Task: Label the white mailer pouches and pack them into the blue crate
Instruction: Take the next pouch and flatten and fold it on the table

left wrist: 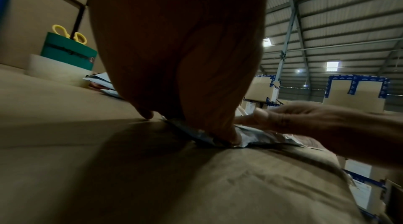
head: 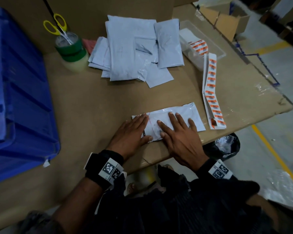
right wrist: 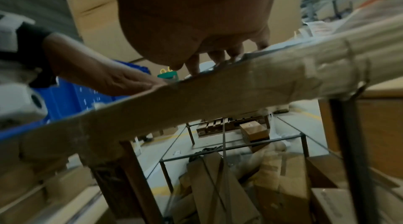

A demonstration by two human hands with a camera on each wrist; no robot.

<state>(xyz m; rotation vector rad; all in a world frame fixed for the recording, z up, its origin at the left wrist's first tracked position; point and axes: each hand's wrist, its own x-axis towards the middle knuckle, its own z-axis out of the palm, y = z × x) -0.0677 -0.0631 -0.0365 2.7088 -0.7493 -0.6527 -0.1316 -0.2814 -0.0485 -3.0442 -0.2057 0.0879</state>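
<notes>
A white mailer pouch (head: pixel 181 112) lies flat near the table's front edge. My left hand (head: pixel 134 130) rests flat on its left end, fingers straight, thumb along the near edge. My right hand (head: pixel 178 130) lies flat on the pouch's middle with fingers spread. In the left wrist view the left hand (left wrist: pixel 191 121) presses the pouch (left wrist: pixel 257 137) and the right hand (left wrist: pixel 305 124) lies beside it. A pile of white pouches (head: pixel 134 51) sits at the back. A strip of orange labels (head: pixel 212 92) lies to the right. The blue crate (head: pixel 19 92) stands at the left.
Yellow-handled scissors (head: pixel 57 26) stand in stacked tape rolls (head: pixel 71 51) at the back left. A clear tray (head: pixel 201 46) with more labels sits back right, beside an open cardboard box (head: pixel 227 22). A black bin bag (head: pixel 227 146) hangs below the table's edge.
</notes>
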